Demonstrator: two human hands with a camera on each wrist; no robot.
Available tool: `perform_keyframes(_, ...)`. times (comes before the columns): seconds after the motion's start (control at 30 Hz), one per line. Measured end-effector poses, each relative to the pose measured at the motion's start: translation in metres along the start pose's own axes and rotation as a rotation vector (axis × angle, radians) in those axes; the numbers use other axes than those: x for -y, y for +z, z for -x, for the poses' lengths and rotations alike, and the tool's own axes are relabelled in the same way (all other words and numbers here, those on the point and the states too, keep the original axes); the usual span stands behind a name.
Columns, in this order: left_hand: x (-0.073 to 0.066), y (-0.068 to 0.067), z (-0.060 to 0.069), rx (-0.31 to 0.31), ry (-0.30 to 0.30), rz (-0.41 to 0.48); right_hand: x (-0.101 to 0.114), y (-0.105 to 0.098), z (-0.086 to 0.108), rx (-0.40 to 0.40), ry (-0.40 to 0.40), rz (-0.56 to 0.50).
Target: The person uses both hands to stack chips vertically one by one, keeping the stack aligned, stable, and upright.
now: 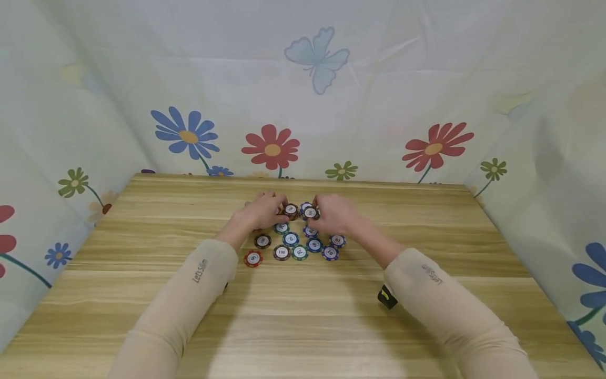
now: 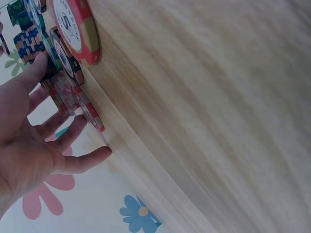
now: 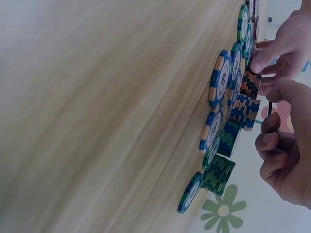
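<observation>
My right hand (image 1: 337, 213) pinches a black poker chip (image 1: 310, 212) between thumb and fingers. The chip is seen edge-on as a thin dark line in the right wrist view, above a stack of blue poker chips (image 3: 245, 111). My left hand (image 1: 261, 211) has its thumb and a finger around the sides of a dark brown stack of poker chips (image 3: 250, 83), beside the blue stack. A red stack (image 2: 62, 92) stands by the left hand's fingers, partly hidden in the head view. The left hand's other fingers are spread, near a loose red chip (image 2: 89, 109).
Several loose chips lie nearer me, among them a red chip (image 1: 253, 258), a black-edged chip (image 1: 281, 252) and a blue chip (image 1: 330, 253). Green stacks (image 3: 218, 174) stand to the right of the blue one. A flowered cloth (image 1: 369, 105) hangs behind the wooden table (image 1: 303, 316).
</observation>
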State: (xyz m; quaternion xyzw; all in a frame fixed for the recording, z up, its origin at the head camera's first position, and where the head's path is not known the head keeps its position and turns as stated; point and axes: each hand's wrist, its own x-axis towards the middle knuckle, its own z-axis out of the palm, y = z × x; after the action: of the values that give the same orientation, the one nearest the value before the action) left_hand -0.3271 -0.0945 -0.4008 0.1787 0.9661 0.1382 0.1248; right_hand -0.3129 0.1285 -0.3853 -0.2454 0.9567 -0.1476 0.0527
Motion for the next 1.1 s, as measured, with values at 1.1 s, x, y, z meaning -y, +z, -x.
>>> perform_keyframes(1.1,-0.001,0.0,0.001,-0.007,-0.021,0.005,0.021,0.021,-0.038,-0.025,0.003,0.048)
